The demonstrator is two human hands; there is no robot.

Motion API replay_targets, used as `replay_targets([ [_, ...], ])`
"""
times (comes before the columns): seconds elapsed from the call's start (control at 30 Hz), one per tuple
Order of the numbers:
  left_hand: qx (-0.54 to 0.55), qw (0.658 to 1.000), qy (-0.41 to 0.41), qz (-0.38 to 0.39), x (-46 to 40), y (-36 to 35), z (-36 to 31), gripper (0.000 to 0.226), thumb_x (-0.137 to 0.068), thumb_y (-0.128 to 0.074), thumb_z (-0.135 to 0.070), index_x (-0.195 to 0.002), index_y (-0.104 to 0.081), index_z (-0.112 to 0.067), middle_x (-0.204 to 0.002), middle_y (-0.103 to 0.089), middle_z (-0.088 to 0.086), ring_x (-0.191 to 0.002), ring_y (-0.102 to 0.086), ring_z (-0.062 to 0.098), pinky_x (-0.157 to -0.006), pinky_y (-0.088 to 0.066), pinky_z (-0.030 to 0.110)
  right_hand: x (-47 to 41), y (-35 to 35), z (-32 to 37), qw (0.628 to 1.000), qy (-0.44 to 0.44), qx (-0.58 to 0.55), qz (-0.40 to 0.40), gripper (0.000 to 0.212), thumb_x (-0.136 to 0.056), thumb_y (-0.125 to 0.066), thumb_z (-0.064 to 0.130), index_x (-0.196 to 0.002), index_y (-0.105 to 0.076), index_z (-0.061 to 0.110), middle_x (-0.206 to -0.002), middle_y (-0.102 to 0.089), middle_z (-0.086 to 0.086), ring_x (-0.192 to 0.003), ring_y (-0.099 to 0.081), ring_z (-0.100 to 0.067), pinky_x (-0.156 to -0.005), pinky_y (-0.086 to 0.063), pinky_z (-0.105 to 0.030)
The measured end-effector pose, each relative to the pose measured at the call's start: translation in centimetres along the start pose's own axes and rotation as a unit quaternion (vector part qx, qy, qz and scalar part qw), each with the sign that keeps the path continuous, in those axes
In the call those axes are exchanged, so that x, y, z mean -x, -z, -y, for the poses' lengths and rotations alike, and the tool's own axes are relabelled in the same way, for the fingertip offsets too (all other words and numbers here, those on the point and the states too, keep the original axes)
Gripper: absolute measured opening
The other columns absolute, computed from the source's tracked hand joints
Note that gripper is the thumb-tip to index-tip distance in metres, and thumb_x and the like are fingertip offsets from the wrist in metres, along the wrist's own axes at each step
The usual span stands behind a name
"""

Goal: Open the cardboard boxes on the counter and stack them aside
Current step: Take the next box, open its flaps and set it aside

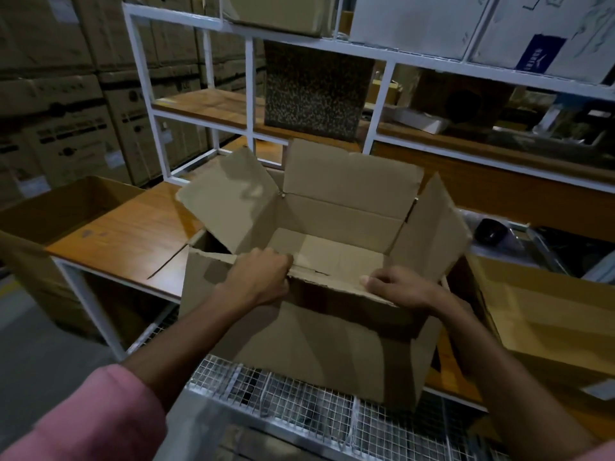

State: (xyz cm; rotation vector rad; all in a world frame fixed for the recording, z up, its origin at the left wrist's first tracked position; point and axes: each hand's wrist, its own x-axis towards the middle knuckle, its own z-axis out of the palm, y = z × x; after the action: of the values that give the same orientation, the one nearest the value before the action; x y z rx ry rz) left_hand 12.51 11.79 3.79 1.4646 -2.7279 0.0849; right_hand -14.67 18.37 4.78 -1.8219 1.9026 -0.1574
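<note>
Cardboard box [319,341] open on the counter [133,234] | left hand [263,277] curled over near flap [329,286] | right hand [399,287] pinching same flap's edge, thumb on top

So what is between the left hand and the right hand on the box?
In the head view, only the near flap of the open cardboard box runs between the left hand and the right hand; both hands grip it.

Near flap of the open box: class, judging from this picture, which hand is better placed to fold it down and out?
Probably the left hand: its grip curls over the near flap at the torn middle edge, while the right hand only holds the flap's corner.
</note>
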Motion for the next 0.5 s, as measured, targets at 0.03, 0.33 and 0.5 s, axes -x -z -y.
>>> replay_targets([
  [0.03,-0.008,1.0,0.009,-0.008,-0.1,0.2,-0.4,0.024,-0.087,-0.049,-0.021,-0.108,-0.059,-0.015,-0.109,-0.064,0.016,-0.101,-0.062,0.04,-0.072,-0.043,0.04,0.4,0.2,0.3,1.0,-0.003,0.005,-0.024,0.041,-0.102,-0.044,0.048,-0.077,-0.061,0.022,-0.07,-0.054,0.008,-0.066,-0.051,-0.009,-0.065,-0.04,-0.028],
  [0.33,-0.009,0.999,0.048,0.007,-2.6,-0.1,-2.0,0.03,-0.087,-0.05,-0.022,-0.111,-0.064,-0.013,-0.114,-0.065,0.014,-0.106,-0.062,0.038,-0.081,-0.047,0.04,2.6,-0.5,-1.9,0.979,-0.055,0.009,-0.194,0.049,-0.102,-0.039,0.053,-0.083,-0.067,0.017,-0.071,-0.064,-0.001,-0.066,-0.062,-0.015,-0.065,-0.051,-0.031],
  [0.5,-0.005,0.999,0.044,-0.001,-2.2,-1.3,-2.0,0.028,-0.085,-0.051,-0.024,-0.11,-0.061,-0.014,-0.11,-0.065,0.013,-0.103,-0.063,0.039,-0.075,-0.043,0.039,2.3,-2.2,-3.1,0.97,-0.093,-0.014,-0.225,0.063,-0.102,-0.033,0.058,-0.068,-0.064,0.015,-0.066,-0.064,-0.004,-0.062,-0.06,-0.02,-0.066,-0.051,-0.039],
])
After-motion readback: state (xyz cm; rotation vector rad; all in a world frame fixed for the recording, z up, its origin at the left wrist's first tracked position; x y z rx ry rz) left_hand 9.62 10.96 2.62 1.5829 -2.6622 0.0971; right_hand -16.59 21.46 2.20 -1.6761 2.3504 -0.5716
